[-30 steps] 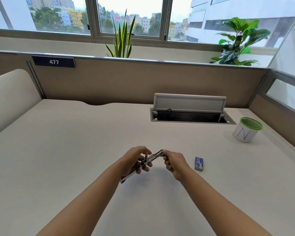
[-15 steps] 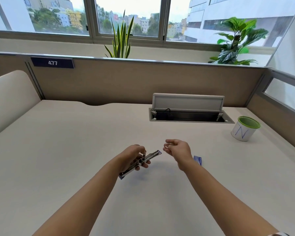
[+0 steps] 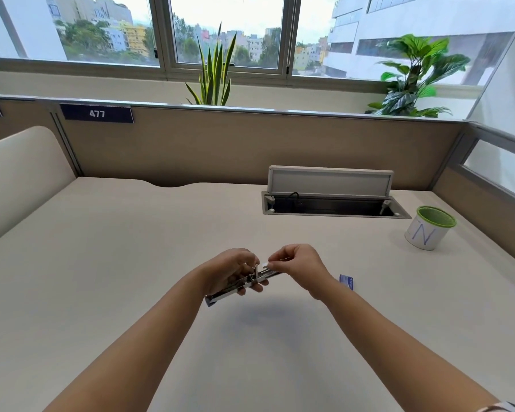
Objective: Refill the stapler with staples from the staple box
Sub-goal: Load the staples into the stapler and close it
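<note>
Holding stapler (image 3: 244, 285), left hand (image 3: 231, 270) grip clenched; right hand (image 3: 295, 263) pinching staples (image 3: 265, 264); beige desk (image 3: 101, 263), window behind.

Both hands meet over the middle of the desk (image 3: 101, 263), left hand (image 3: 232, 270) holding the stapler (image 3: 238, 288), right hand (image 3: 298, 264) at its far end. Staple box (image 3: 347, 281) sits just right of them, cup (image 3: 430, 227) near the right edge, cable hatch (image 3: 333, 203) toward the back.

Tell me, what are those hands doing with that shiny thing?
A person is refilling a stapler. The left hand holds the opened metal stapler above the desk. The right hand pinches something small and pale, probably a strip of staples, at the stapler's front end. The blue staple box lies on the desk just beyond the right wrist.
</note>
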A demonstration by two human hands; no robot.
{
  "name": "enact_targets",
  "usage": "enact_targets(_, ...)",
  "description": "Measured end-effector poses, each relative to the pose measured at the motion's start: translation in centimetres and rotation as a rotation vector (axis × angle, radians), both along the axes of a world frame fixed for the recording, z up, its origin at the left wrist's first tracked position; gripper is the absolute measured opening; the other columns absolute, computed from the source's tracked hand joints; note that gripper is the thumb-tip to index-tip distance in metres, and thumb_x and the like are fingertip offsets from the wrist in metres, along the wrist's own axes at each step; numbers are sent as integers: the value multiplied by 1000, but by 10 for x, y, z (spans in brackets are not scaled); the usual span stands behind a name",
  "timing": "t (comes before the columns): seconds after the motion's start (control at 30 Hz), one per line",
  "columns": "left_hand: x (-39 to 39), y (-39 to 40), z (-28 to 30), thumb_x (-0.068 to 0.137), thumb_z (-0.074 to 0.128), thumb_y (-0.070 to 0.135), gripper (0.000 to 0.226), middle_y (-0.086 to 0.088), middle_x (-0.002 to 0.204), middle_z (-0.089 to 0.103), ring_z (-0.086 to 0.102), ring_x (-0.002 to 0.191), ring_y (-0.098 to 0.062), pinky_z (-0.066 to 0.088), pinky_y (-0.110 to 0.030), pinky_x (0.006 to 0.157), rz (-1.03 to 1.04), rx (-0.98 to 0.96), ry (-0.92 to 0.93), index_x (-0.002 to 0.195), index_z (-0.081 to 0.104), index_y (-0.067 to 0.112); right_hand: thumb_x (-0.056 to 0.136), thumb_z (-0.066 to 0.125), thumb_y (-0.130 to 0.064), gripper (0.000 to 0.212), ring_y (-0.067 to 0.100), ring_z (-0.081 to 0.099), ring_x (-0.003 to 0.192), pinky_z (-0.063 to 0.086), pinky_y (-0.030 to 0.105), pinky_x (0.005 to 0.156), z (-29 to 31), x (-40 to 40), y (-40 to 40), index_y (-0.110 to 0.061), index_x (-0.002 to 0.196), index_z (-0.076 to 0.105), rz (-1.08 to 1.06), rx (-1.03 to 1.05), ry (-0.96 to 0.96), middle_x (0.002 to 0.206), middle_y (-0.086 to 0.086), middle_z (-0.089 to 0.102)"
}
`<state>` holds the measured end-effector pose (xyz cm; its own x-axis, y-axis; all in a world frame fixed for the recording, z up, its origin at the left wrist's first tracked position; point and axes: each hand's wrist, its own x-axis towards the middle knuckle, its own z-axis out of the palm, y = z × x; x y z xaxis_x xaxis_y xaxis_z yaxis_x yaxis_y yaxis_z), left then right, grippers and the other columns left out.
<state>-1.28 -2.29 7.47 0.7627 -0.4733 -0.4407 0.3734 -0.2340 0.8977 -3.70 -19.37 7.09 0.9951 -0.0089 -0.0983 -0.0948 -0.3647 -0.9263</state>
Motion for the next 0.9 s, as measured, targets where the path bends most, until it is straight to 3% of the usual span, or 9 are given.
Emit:
enact_targets(0.13, 0, 1, 3, 87, 38, 7, 7, -27, 100, 68, 67, 79, -34, 43, -24, 49, -20, -14, 1, 91, 44, 9, 76, 73, -7, 9, 17, 65, 77, 54, 26, 75, 1, -5, 3, -7, 84, 73, 110, -220, -194, 77, 0, 68)
enact_targets(0.2, 0, 2, 5, 88, 38, 8, 7, -28, 102, 67, 66, 81, -34, 43, -24, 48, -28, -22, 0, 90, 45, 10, 75, 74, -11, 10, 10, 59, 80, 50, 19, 73, -1, -7, 3, -12, 85, 74, 135, -268, -261, 75, -12, 62)
enact_targets(0.27, 0, 2, 5, 88, 38, 8, 8, -27, 101, 68, 66, 81, -34, 43, -23, 48, -36, -29, 0, 89, 46, 10, 76, 74, -13, 11, 9, 54, 90, 44, 13, 73, -3, -7, 2, -15, 87, 74, 138, -280, -279, 76, -17, 56)
enact_targets(0.37, 0, 2, 7, 88, 38, 7, 8, -24, 95, 70, 68, 77, -32, 43, -23, 47, -39, -18, -10, 88, 45, 11, 77, 73, -12, 11, 16, 55, 95, 48, 24, 81, -5, -7, 2, -16, 88, 74, 153, -291, -270, 76, -18, 54)
enact_targets(0.43, 0, 1, 8, 88, 38, 7, 8, -23, 93, 70, 68, 75, -30, 43, -22, 47, -39, -10, -18, 89, 45, 11, 78, 72, -12, 13, 14, 53, 93, 47, 21, 81, -5, -6, 2, -15, 90, 73, 166, -316, -273, 76, -19, 54)
enact_targets(0.57, 0, 2, 7, 86, 39, 9, 7, -24, 95, 69, 68, 75, -31, 43, -22, 47, -38, -13, -22, 89, 45, 10, 79, 70, -9, 17, 5, 51, 89, 39, -3, 68, -7, -5, 1, -16, 94, 74, 170, -296, -262, 84, -13, 54)
enact_targets(0.73, 1, 1, 6, 89, 39, 9, 6, -25, 95, 69, 67, 76, -32, 42, -23, 47, -24, -12, -18, 89, 45, 10, 78, 72, -13, 21, 1, 55, 84, 42, 2, 74, -11, -3, 0, -21, 98, 74, 159, -327, -264, 97, -1, 55)
enact_targets(0.8, 1, 1, 6, 89, 39, 8, 6, -26, 95, 69, 67, 75, -32, 42, -23, 47, -19, -10, -17, 90, 45, 10, 77, 74, -15, 26, 6, 56, 92, 44, 9, 82, -11, -3, -2, -23, 101, 73, 161, -339, -271, 104, 1, 59)
enact_targets(0.9, 2, 2, 7, 88, 38, 7, 7, -26, 94, 69, 67, 73, -32, 41, -23, 47, -17, 10, -22, 90, 44, 10, 77, 74, -18, 32, 5, 46, 104, 36, 6, 81, -12, -4, -9, -22, 108, 69, 174, -383, -280, 108, 0, 64)
